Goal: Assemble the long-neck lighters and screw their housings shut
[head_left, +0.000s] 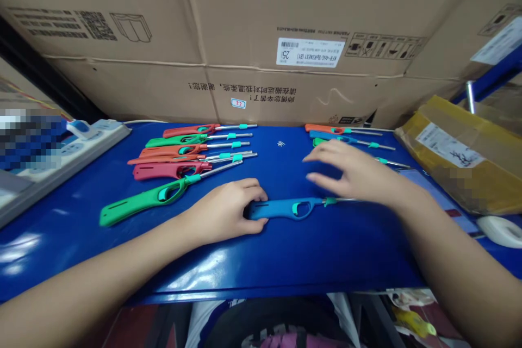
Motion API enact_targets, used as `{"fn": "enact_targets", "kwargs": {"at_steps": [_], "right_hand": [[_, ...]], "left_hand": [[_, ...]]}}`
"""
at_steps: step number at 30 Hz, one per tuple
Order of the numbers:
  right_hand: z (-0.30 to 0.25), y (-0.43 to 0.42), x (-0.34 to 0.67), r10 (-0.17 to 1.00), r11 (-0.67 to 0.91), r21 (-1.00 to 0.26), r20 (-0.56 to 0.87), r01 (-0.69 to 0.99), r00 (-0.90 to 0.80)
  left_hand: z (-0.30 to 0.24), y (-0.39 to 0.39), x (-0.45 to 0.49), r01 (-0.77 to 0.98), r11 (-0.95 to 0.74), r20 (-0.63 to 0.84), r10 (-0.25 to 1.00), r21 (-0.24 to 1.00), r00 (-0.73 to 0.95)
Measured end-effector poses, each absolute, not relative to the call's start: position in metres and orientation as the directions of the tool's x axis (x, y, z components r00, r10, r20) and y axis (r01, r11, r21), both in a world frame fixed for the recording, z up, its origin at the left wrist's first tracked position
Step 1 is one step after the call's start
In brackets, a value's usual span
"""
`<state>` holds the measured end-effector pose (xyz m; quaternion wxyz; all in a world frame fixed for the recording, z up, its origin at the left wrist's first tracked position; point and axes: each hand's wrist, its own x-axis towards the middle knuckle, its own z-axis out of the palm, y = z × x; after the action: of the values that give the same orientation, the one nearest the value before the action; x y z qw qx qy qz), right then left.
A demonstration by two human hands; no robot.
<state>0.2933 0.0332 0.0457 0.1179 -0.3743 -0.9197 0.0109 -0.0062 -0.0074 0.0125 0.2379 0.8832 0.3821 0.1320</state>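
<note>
A blue long-nosed lighter [281, 209] lies crosswise in front of me. My left hand [234, 207] pinches its butt end between thumb and fingers. My right hand [361, 173] hovers above the lighter's metal nozzle, fingers apart with nothing between them. Beyond those fingertips, a green lighter [318, 142] is mostly hidden by the hand. An orange lighter [320, 129] and another blue lighter [326, 135] lie just behind it. To the left rests a row of several red, green and orange lighters; the nearest is a green lighter [141, 205].
A large cardboard box [244, 79] walls off the back of the blue tabletop [228, 266]. At left sits a white power strip [93, 138]. On the right are a taped package [457, 163], a flat screen-like device [436, 198] and a white rounded object [501, 231].
</note>
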Motion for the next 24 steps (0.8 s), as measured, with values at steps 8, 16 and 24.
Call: {"fn": "enact_targets", "kwargs": {"at_steps": [8, 16, 24], "right_hand": [[0.03, 0.005, 0.249, 0.604, 0.755, -0.282, -0.05, 0.592, -0.795], [0.026, 0.006, 0.255, 0.641, 0.724, -0.331, 0.0, 0.605, -0.768], [0.022, 0.008, 0.259, 0.628, 0.735, -0.326, -0.006, 0.595, -0.778]], "left_hand": [[0.006, -0.009, -0.004, 0.656, -0.592, 0.046, 0.758, 0.469, 0.651], [0.007, -0.012, -0.002, 0.694, -0.615, 0.068, 0.764, 0.374, 0.641], [0.005, -0.01, -0.004, 0.683, -0.643, 0.093, 0.748, 0.345, 0.657]]}}
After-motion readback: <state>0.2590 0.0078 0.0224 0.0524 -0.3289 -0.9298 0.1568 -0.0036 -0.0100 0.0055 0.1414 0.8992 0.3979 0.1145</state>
